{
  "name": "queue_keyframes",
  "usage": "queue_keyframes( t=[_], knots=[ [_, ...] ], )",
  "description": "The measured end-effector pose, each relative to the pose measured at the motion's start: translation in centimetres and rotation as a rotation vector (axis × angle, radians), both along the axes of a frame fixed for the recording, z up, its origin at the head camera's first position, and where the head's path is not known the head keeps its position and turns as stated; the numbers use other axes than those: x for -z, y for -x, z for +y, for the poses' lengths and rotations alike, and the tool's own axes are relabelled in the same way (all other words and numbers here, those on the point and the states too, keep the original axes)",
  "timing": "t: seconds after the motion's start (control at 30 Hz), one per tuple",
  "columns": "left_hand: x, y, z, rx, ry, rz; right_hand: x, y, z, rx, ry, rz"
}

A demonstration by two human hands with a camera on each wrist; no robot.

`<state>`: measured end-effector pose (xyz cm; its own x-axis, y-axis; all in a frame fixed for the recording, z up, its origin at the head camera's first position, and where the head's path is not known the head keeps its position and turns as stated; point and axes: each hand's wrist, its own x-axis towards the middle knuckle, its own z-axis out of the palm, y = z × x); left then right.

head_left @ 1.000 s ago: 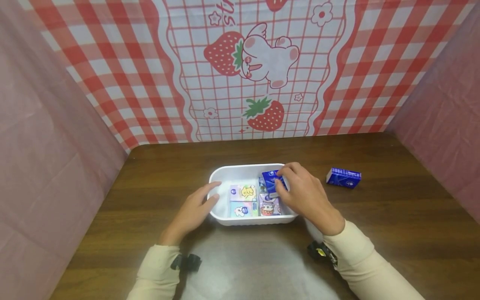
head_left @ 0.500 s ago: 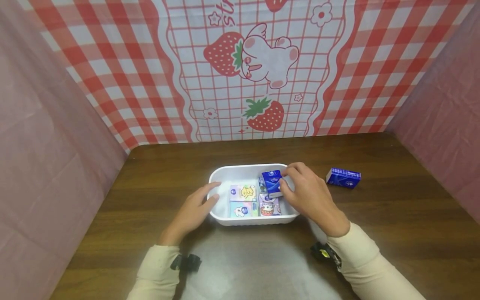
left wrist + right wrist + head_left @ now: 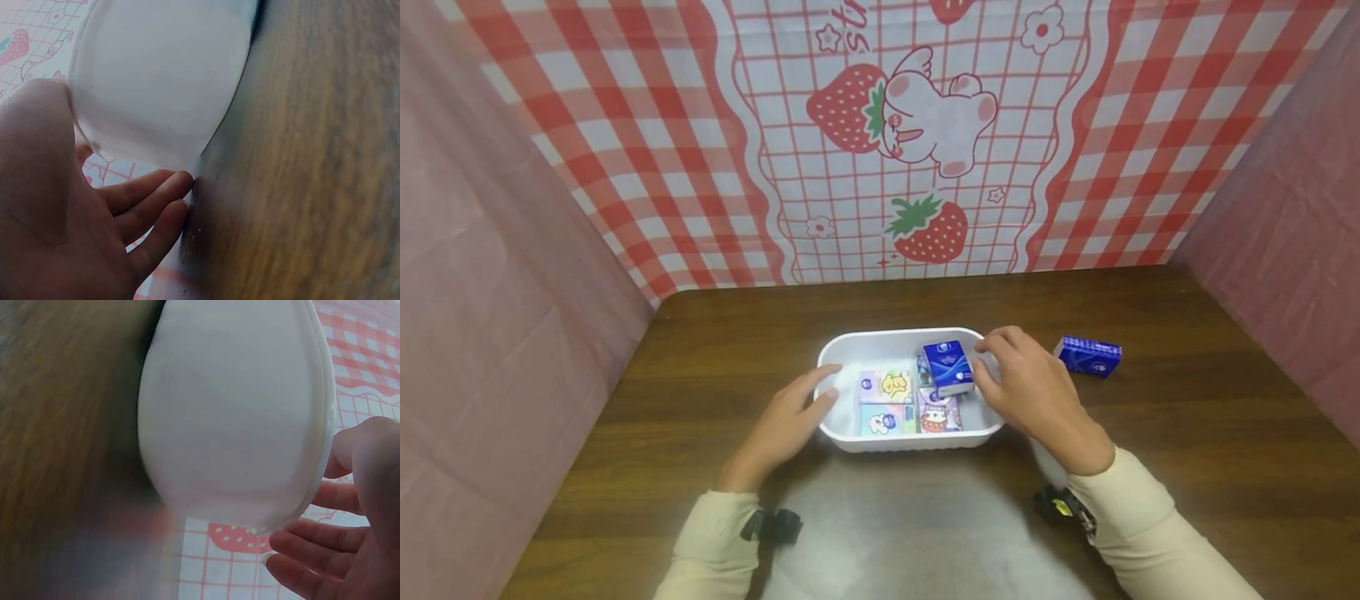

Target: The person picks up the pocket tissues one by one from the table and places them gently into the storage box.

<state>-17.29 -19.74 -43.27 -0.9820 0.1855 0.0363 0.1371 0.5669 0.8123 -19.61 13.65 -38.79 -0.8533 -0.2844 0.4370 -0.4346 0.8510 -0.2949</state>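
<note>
A white plastic tray (image 3: 895,443) stands on the table before me, holding several small tissue packs. Flat inside it lie a pack with a yellow cartoon animal (image 3: 887,387), a pale blue one (image 3: 886,419) and a purple strawberry one (image 3: 939,415). A dark blue tissue pack (image 3: 949,363) rests on top of packs at the right, partly covering them. My left hand (image 3: 786,421) touches the tray's left end, thumb and forefinger over the rim, other fingers loosely extended outside. My right hand (image 3: 1033,387) is at the right rim, fingers relaxed, holding nothing.
A second dark blue tissue pack (image 3: 1090,357) lies on the brown wooden table (image 3: 722,333), right of the tray and behind my right hand. A red-and-white strawberry cloth (image 3: 940,208) hangs behind the table, with pink cloth (image 3: 512,292) at the sides.
My right hand has let go of the dark blue tissue pack and moved right to the tray's rim, leaving the pack on the others. The left hand stays in place.
</note>
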Motion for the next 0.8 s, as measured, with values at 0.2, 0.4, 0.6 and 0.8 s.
queue_keyframes(
  t=[0.2, 0.4, 0.6, 0.8],
  knots=[
    [0.0, 0.0, 0.0, 0.005, -0.002, 0.003, 0.4, -0.1, 0.5, 0.018, -0.016, -0.013],
    [0.1, 0.0, 0.0, 0.0, 0.009, 0.008, 0.7, -0.1, 1.0, 0.024, -0.027, -0.004],
    [0.0, -0.1, -0.1, 0.003, 0.007, 0.011, 0.8, 0.0, 1.8, 0.038, -0.029, -0.005],
    [-0.1, -0.1, 0.0, 0.002, 0.002, 0.004, 0.7, 0.1, 2.6, 0.055, -0.022, -0.018]
  ],
)
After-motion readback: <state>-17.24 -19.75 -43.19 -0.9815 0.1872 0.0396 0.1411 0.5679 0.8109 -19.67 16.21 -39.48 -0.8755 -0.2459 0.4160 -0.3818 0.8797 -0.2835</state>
